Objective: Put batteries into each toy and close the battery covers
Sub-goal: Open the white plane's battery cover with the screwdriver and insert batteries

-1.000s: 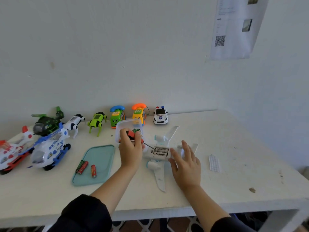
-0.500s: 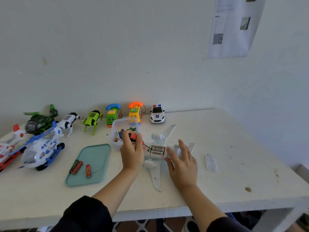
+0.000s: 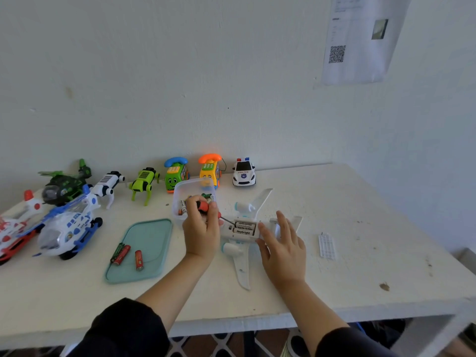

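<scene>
A white toy airplane (image 3: 243, 264) lies belly-up in the middle of the table, its battery bay open with batteries (image 3: 244, 228) inside. My left hand (image 3: 201, 231) grips a screwdriver (image 3: 207, 208) with an orange and black handle, its tip at the left end of the bay. My right hand (image 3: 282, 243) rests flat on the plane's tail side, fingers straight. A ribbed white battery cover (image 3: 326, 246) lies on the table to the right.
A teal tray (image 3: 152, 238) holds three loose batteries (image 3: 127, 255). A clear tub (image 3: 192, 188) with more batteries stands behind my left hand. Along the wall: helicopters (image 3: 67, 222), robot dogs (image 3: 143, 182), toy phones (image 3: 176, 173) and a police car (image 3: 243, 172).
The view has shifted slightly. My hands stay on the plane; the screwdriver tip stays at the battery bay.
</scene>
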### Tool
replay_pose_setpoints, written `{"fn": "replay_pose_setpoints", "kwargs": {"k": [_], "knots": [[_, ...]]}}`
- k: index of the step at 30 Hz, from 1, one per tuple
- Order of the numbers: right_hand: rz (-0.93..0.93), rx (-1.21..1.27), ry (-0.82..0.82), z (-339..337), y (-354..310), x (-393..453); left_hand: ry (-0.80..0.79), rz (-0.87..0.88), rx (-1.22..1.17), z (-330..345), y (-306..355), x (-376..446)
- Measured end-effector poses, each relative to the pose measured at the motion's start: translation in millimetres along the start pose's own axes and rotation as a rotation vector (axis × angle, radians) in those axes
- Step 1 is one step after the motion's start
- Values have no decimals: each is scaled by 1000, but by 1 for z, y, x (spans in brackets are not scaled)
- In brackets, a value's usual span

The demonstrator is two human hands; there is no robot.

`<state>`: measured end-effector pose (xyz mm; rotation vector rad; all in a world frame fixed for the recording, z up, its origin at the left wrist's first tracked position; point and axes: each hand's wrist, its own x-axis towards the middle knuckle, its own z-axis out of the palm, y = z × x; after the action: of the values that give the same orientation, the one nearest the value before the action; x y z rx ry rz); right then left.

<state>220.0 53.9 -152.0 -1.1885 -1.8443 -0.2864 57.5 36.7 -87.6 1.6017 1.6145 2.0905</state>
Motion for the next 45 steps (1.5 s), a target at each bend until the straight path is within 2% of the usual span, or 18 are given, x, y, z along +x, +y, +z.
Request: {"fn": "replay_pose_setpoints", "kwargs": {"k": [3,6,9,11,14,16,19,22,25,27,29,31,33,37,42,44,45], "knots": [[-1,-1,6,-1,-1,0,124,-208,-32,1,0,5],[-3,-3,1,-1,-1,0,227,-516,-164,-4,-8,14],[-4,-5,-2,0,-1,0,281,-882,-351,-12,-22,24],[-6,-8,-2,0,0,0,256,-1082,-460,-14,-24,23],[-6,-5,1,0,0,-1,272,-1166,-539,-12,-22,21],[-3,-1,0,1,0,-2,361,-1065,-498,-9,-15,24],[-2,0,5,1,0,-1,385,-656,-316,-5,4,33],[-1,1,6,1,0,0,175,-119,-130,-3,29,42],[7,-10,-3,1,0,-1,-127,427,171,4,33,45],[13,-11,-7,1,0,-1,-351,610,383,12,26,39],[14,-8,-8,1,0,-1,-559,561,618,15,18,30],[15,-7,-11,1,-1,-1,-795,402,905,16,7,23],[14,-10,-15,1,0,-2,-874,350,1020,15,-3,20],[18,-20,-27,0,0,-1,-755,583,975,8,-13,16],[23,-14,-36,1,0,-1,-688,621,723,-2,-22,22],[27,-7,-42,1,0,-1,-578,573,733,-6,-24,30],[28,-6,-45,2,0,0,-527,488,775,-9,-22,36]]}}
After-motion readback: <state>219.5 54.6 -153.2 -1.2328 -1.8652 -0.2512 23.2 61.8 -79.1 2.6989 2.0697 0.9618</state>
